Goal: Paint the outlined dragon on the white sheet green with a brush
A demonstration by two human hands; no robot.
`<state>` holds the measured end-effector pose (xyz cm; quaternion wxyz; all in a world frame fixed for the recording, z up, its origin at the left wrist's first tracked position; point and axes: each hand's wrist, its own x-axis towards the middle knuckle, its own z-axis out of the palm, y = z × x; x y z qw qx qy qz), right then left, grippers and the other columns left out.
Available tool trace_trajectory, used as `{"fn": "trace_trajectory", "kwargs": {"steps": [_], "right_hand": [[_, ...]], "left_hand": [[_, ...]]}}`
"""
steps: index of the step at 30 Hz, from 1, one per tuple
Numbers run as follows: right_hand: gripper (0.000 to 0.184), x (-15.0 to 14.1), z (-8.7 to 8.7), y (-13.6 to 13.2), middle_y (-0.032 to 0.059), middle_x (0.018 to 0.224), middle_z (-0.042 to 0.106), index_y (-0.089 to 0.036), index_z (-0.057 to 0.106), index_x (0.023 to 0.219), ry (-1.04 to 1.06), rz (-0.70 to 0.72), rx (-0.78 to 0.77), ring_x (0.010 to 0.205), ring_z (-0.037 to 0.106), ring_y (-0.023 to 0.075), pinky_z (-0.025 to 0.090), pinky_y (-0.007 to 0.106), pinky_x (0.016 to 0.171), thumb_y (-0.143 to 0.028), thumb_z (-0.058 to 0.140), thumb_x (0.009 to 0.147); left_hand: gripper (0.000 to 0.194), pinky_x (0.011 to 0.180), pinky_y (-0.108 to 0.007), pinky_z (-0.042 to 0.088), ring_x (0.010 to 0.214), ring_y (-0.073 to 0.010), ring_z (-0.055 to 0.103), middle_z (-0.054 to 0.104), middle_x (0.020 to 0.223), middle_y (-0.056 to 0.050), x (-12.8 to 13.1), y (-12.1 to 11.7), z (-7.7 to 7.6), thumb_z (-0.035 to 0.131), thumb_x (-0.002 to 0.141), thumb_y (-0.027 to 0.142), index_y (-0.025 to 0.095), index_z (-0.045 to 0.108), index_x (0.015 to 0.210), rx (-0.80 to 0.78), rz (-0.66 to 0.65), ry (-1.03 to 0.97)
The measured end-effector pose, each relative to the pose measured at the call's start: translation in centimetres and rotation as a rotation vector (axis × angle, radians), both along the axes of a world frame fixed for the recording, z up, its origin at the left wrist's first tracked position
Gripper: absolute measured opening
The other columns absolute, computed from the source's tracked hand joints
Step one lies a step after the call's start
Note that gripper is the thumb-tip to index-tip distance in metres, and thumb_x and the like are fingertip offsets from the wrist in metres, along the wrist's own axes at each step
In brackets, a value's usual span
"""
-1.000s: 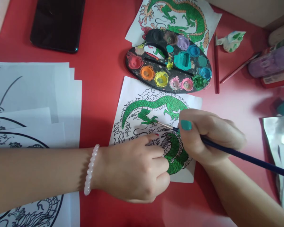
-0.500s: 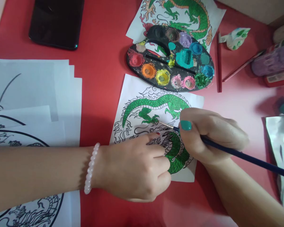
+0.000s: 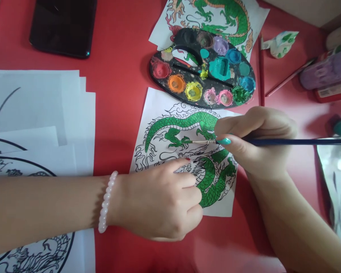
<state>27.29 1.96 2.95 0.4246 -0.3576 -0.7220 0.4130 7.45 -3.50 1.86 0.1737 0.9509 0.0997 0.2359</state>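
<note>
The right hand grips a slim, dark blue paintbrush, thumb and fingers closed on it near the metal collar, the handle running out to the right. The green-tipped bristles lie at the claws of one leg on the dragon drawing; whether they press on the paper is hard to tell. The left hand rests over the lower left of that sheet, fingers bent; its underside is hidden, so what its grip is doing cannot be told.

The step in hand looks to be laying green on these small claws. The body is largely green, while the flames, clouds and belly band are white. The next move seems to call for a light, steady tip kept inside the outlines, with the sheet held flat.

Just beyond, the paint palette overlaps the sheet's far edge, its green well nearest the right hand. A second dragon sheet, with orange touches, lies partly under the palette. Farther left are loose printed papers and a dark phone.
</note>
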Motion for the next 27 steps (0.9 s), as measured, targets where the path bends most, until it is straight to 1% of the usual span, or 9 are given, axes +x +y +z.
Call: {"fn": "trace_trajectory", "kwargs": {"steps": [4,7,10,17,22,27], "right_hand": [[0.033,-0.36,0.12,-0.34,-0.0063,0.049,0.036,-0.017,0.041,0.056,0.005,-0.036,0.011,0.043,0.034,0.0037,0.026,0.021,0.039,-0.012,0.065,0.079],[0.033,-0.55,0.09,-0.68,-0.0054,0.051,0.037,-0.016,0.040,0.056,0.007,-0.059,0.058,0.045,0.036,0.0033,0.029,0.020,0.041,-0.010,0.063,0.079],[0.033,-0.58,-0.03,-0.80,-0.0048,0.052,0.037,-0.017,0.039,0.056,-0.008,-0.079,0.117,0.045,0.034,0.0038,0.030,0.021,0.041,-0.009,0.061,0.080],[0.031,-0.36,-0.06,-0.73,-0.0054,0.053,0.033,-0.016,0.039,0.059,-0.053,-0.031,0.142,0.048,0.031,0.0021,0.027,0.019,0.041,0.000,0.058,0.077],[0.032,-0.18,-0.20,-0.74,-0.0050,0.053,0.033,-0.015,0.038,0.058,-0.083,-0.045,0.153,0.048,0.031,0.0020,0.026,0.020,0.041,-0.001,0.059,0.076],[0.033,-0.11,-0.21,-0.90,-0.0050,0.053,0.031,-0.016,0.036,0.058,-0.099,-0.044,0.155,0.049,0.029,0.0022,0.026,0.020,0.042,-0.002,0.058,0.078]], "left_hand": [[0.019,0.090,-0.047,0.048,0.057,-0.0145,0.039,0.046,0.061,0.002,-0.04,-0.08,-0.03,0.049,0.081,0.016,0.020,0.048,0.062,-0.004,-0.004,0.013],[0.019,0.090,-0.046,0.049,0.056,-0.0143,0.039,0.046,0.060,0.002,0.02,-0.09,-0.02,0.049,0.081,0.017,0.020,0.048,0.062,-0.002,-0.002,0.012],[0.020,0.089,-0.045,0.049,0.056,-0.0139,0.038,0.045,0.059,0.002,0.09,-0.04,-0.03,0.049,0.081,0.017,0.020,0.048,0.061,0.006,0.003,0.006],[0.021,0.087,-0.046,0.050,0.056,-0.0141,0.038,0.044,0.059,0.002,0.07,-0.09,-0.12,0.049,0.081,0.018,0.020,0.046,0.061,0.001,0.000,0.005],[0.022,0.086,-0.044,0.051,0.055,-0.0136,0.037,0.044,0.058,0.002,0.03,-0.09,-0.07,0.050,0.081,0.016,0.020,0.046,0.059,0.014,0.010,0.001],[0.023,0.086,-0.044,0.051,0.055,-0.0133,0.037,0.044,0.058,0.003,0.05,-0.07,-0.10,0.050,0.081,0.016,0.020,0.044,0.059,0.012,0.011,-0.004]]}}
